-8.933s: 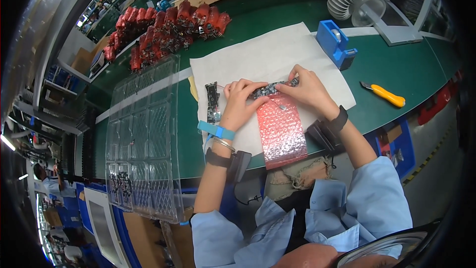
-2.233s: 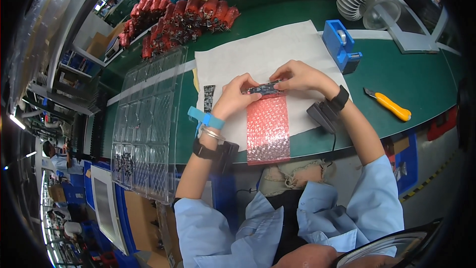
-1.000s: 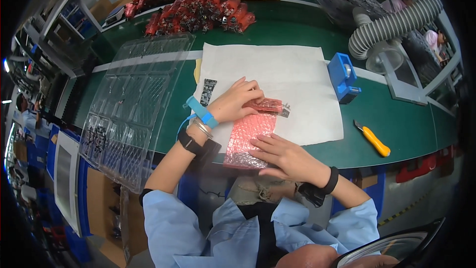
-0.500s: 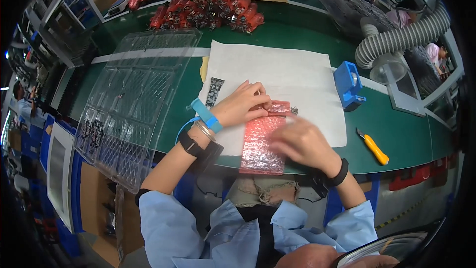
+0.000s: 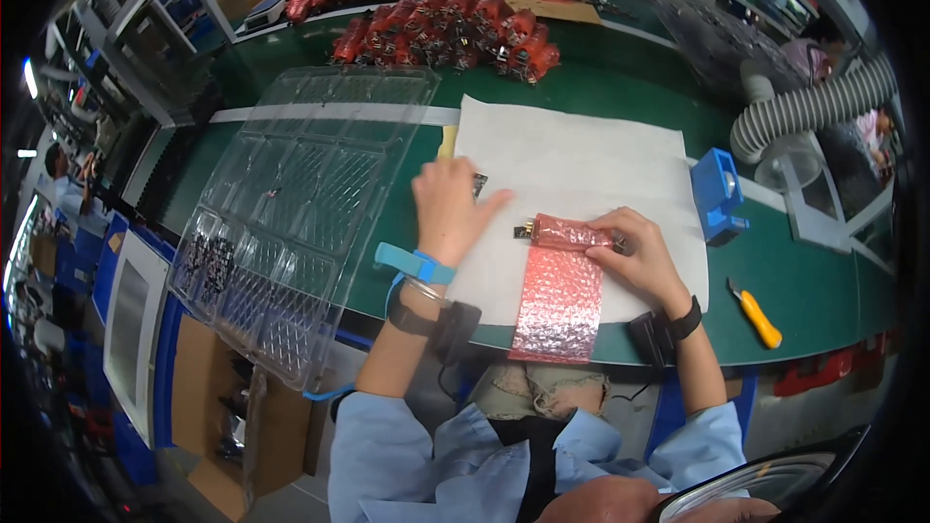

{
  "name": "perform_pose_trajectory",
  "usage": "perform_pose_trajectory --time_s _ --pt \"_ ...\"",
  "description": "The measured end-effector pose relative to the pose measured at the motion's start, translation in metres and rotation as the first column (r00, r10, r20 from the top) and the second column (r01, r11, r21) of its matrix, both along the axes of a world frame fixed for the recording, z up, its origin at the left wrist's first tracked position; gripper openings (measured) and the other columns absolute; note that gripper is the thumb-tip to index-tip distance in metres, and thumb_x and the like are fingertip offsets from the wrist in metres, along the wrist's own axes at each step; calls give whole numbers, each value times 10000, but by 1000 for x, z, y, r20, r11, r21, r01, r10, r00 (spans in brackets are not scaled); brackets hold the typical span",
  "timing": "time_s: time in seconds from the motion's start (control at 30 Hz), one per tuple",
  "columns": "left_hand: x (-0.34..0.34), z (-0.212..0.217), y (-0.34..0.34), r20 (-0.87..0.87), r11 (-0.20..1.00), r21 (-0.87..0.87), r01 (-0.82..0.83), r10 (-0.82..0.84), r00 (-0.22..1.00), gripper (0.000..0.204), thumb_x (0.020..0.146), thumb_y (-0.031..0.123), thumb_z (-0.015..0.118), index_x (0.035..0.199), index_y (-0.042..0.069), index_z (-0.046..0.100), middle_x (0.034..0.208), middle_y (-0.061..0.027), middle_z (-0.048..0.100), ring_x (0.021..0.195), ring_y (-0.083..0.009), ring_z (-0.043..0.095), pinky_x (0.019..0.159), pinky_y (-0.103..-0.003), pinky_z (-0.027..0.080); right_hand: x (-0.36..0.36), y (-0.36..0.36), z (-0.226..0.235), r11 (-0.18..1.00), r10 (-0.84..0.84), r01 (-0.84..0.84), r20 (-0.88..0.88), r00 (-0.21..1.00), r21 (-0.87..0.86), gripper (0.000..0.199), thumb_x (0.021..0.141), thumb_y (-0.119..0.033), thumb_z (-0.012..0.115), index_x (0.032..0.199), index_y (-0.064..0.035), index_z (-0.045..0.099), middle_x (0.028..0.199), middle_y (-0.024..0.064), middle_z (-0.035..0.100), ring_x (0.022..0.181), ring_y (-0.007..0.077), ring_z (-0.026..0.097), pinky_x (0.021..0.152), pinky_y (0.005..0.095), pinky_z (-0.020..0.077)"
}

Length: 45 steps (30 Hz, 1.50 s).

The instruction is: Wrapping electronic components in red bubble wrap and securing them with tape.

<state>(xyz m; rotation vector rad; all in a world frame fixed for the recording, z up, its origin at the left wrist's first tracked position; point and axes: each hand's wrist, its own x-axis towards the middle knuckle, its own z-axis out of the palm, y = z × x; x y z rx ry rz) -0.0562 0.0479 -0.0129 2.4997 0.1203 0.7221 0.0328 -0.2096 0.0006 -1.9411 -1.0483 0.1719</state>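
Pink bubble-wrap bag [image 5: 562, 291], one, on white sheet [image 5: 581, 155], top pinched by right hand [image 5: 639, 257] fingers. Left hand [image 5: 450, 208] lifted off since, spread open, holding nothing.

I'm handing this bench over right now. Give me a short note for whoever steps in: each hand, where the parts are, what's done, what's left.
Left hand: open, flat on the white sheet, over small dark parts.
Right hand: pinching the top end of the pink bubble bag, where a small dark component sticks out.
Done: a pile of red wrapped bundles at the far side of the bench.
Left: this piece is not fully in the bag; more dark parts sit in the clear tray.
Nearby: yellow knife, blue tape dispenser.
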Motion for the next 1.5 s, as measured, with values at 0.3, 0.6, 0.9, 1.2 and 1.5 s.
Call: perform_pose_trajectory --time_s 0.3,0.6,0.9,1.2,1.5 --pt "3 -11 21 -144 929 263 -261 306 941 310 769 292 729 945 43 673 855 -75 632 890 -257 553 1045 -479 245 2 1 1 999 5 -4 -25 1000 47 266 740 -101 757 990 -30 696 925 121 652 846 255 639 757 322 510" --pt "16 17 -6 91 985 67 156 -162 983 287 784 225 697 1027 73 697 849 -42 647 959 -218 581 1114 -542 95 5 -6 -13 992 -24 24 -2 1000 123 406 724 -86 756 1089 -18 591 951 122 651 841 250 644 786 335 503" --pt "24 23 -69 -133 812 343 473 -456 880 283 790 254 694 1026 97 696 938 -9 626 1028 -196 547 1129 -600 56 6 -6 -18 990 -24 24 1 1000 137 473 738 -136 751 1155 -50 545 988 136 664 891 307 652 1060 460 347" --pt "28 24 -56 -248 829 234 508 -454 856 294 819 266 682 1070 114 700 984 -19 632 1040 -196 554 1138 -580 55 10 -5 -24 997 19 -26 103 995 68 497 745 -192 751 1198 -51 602 947 151 670 921 321 643 1121 548 240" --pt "27 22 -56 -288 845 130 519 -469 835 334 870 267 636 1174 131 667 987 -28 638 1057 -213 563 1142 -555 93 -20 -17 -5 985 -136 106 237 962 136 540 757 -260 739 1215 -28 573 1112 163 593 1059 338 566 1104 491 304"
